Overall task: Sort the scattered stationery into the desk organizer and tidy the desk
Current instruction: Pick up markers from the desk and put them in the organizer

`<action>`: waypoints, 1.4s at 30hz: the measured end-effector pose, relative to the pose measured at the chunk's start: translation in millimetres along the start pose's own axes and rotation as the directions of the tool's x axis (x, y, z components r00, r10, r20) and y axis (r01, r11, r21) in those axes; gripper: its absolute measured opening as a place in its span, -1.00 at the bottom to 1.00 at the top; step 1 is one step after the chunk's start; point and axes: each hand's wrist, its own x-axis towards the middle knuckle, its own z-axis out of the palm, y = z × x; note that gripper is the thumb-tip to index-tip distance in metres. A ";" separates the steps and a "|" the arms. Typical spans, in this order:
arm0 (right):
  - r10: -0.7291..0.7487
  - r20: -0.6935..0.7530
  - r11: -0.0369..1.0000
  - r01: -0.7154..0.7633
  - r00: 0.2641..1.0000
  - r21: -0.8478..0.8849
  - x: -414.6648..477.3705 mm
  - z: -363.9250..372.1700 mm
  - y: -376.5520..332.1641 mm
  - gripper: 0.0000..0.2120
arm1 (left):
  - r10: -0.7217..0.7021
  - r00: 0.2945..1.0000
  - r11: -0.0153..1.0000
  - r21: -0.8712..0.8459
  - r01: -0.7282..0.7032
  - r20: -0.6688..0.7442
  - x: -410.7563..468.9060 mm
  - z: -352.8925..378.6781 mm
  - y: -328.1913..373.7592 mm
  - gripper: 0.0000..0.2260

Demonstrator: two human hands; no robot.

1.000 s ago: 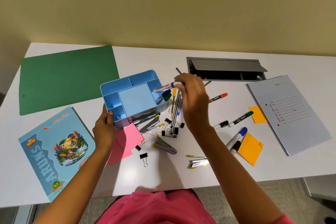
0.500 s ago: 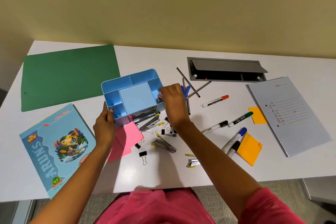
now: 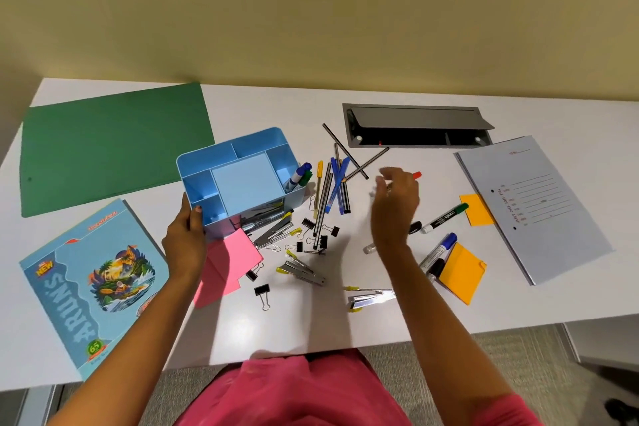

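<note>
The blue desk organizer [image 3: 242, 180] stands left of the desk's middle, and my left hand [image 3: 185, 235] grips its near left corner. Two markers, blue-capped [image 3: 300, 174] and green-capped, stick out of its right compartment. My right hand [image 3: 394, 204] hovers open, fingers spread, over a red-capped marker [image 3: 416, 175] whose cap alone shows. Loose pens [image 3: 330, 190] lie between organizer and hand. A green-capped marker [image 3: 446, 216] and a blue-capped marker [image 3: 439, 250] lie to the right. Staplers [image 3: 301, 270], binder clips [image 3: 262, 290] and pink sticky notes [image 3: 230, 263] sit near the front.
A green folder [image 3: 110, 145] lies at the back left, a notebook [image 3: 93, 284] at the front left. A grey file [image 3: 532, 204] is at the right, orange sticky notes [image 3: 461, 273] beside it. An open grey cable hatch [image 3: 415, 126] is at the back.
My right hand put the blue-capped marker into the organizer's right compartment, let go, and moved right over the red-capped marker. My left hand kept its hold on the organizer.
</note>
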 end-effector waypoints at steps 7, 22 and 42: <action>0.546 0.050 0.836 -0.539 0.836 -0.105 -13.6 -19.3 75.0 -0.76 | 0.011 1.000 1.000 0.029 -0.011 -0.002 -3.2 -0.9 1.8 -0.64; 0.749 0.083 0.641 -0.688 0.657 -0.340 -4.0 -6.9 79.1 -0.62 | -0.011 1.000 1.000 -0.002 0.011 -0.012 -5.7 -1.4 3.3 -0.64; -0.267 -0.118 0.860 0.292 0.956 0.419 -27.2 -1.0 -99.6 -0.71 | -0.016 1.000 0.999 -0.031 0.017 0.021 -1.2 -1.2 -3.2 -0.64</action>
